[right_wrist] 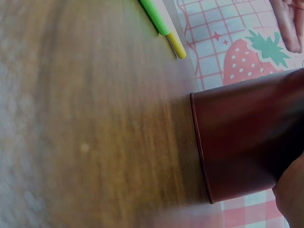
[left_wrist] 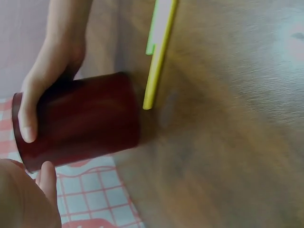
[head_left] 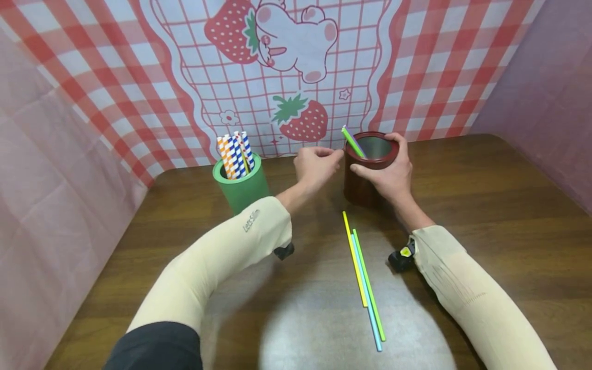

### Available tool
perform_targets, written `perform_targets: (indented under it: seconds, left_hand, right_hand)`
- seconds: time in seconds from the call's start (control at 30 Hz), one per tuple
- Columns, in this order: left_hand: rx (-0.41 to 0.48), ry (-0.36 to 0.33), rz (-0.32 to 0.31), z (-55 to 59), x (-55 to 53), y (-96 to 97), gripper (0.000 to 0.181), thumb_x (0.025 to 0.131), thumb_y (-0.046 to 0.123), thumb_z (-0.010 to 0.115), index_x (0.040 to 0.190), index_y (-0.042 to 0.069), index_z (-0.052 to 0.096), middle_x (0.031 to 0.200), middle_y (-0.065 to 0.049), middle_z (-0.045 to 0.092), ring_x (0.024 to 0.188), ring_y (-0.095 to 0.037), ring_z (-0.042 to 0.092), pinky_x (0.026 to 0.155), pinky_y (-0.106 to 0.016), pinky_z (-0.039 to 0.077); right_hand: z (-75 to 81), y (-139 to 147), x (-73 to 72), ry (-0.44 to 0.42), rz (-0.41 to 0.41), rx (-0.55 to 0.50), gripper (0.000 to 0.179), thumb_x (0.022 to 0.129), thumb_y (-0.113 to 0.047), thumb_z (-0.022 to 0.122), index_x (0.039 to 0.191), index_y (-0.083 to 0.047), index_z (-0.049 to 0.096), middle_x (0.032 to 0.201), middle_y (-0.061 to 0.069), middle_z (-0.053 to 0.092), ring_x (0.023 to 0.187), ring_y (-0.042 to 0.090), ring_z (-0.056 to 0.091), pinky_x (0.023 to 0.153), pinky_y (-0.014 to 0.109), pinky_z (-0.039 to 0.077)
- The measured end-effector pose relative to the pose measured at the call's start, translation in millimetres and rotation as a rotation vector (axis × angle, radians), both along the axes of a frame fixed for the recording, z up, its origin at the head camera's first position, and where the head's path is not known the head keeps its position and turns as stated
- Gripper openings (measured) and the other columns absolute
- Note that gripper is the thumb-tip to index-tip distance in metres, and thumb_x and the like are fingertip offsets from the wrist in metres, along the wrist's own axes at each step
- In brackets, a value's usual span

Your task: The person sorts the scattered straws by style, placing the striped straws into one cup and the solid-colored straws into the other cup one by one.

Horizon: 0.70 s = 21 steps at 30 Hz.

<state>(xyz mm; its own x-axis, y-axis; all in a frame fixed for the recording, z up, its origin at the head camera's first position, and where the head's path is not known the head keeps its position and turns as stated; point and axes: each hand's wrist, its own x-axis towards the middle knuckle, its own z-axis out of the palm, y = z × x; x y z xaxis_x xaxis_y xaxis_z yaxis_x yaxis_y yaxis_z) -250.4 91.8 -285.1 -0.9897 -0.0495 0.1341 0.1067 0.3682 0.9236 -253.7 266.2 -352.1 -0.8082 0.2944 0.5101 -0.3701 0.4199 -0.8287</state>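
My right hand (head_left: 388, 169) grips a dark red cylindrical container (head_left: 358, 186) near its rim, thumb in front and fingers round the far right side. A green straw (head_left: 353, 142) and a purple one lean against the left of its mouth. Beside that rim is my left hand (head_left: 318, 165), its fingertips close to the container wall and nothing visible between them. In the left wrist view the container (left_wrist: 85, 118) appears sideways, with the right hand (left_wrist: 50, 71) over its rim. The right wrist view shows left-hand fingers (right_wrist: 289, 23) extended past the container (right_wrist: 247, 137).
A green container (head_left: 245, 190) full of striped paper straws (head_left: 233, 154) stands at the left. On the wooden table (head_left: 485, 195) lie a yellow straw (head_left: 355, 259), a light blue straw (head_left: 373, 324) and a green straw (head_left: 370, 288). Behind hangs a strawberry-print cloth (head_left: 185, 51).
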Motion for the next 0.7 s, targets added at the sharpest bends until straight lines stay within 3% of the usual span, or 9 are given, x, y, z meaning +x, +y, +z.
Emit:
perform_targets:
  seconds: [0.23,0.47,0.57,0.7]
  left_hand:
    - [-0.069,-0.146,-0.017,-20.4,11.2,-2.0,0.018,0.082,0.027,0.072,0.083,0.01,0.076,0.062,-0.001,0.069,0.063,-0.017,0.07,0.053,-0.022,0.051]
    - [0.066,-0.392,-0.084,-38.4,19.5,3.3,0.026,0.081,0.014,0.076,0.095,-0.006,0.067,0.08,-0.019,0.072,0.064,-0.023,0.071,0.061,-0.032,0.058]
    - [0.056,-0.446,-0.104,-42.5,23.3,4.6,0.028,0.08,0.014,0.077,0.095,-0.006,0.064,0.082,-0.021,0.071,0.067,-0.027,0.071,0.061,-0.034,0.058]
    - [-0.008,-0.497,-0.116,-46.5,24.8,5.1,0.026,0.078,0.015,0.079,0.085,-0.005,0.064,0.079,-0.02,0.071,0.068,-0.028,0.071,0.059,-0.034,0.058]
  right_hand:
    - [-0.2,-0.1,0.4,-0.008,-0.001,-0.004,0.088,0.065,-0.031,0.089,0.136,-0.021,0.038,0.133,0.003,0.05,0.116,0.018,0.049,0.095,0.039,0.045]
    - [-1.3,-0.3,-0.6,-0.001,-0.008,-0.001,0.089,0.064,-0.031,0.09,0.136,-0.022,0.039,0.132,0.004,0.05,0.115,0.018,0.05,0.095,0.038,0.046]
    - [-1.9,0.1,-1.6,0.003,-0.008,0.003,0.088,0.064,-0.032,0.089,0.135,-0.022,0.038,0.132,0.004,0.05,0.115,0.017,0.05,0.095,0.038,0.046]
    - [-2.3,0.4,-2.3,0.002,-0.007,0.005,0.088,0.064,-0.032,0.089,0.135,-0.022,0.038,0.133,0.003,0.05,0.116,0.017,0.049,0.095,0.038,0.045]
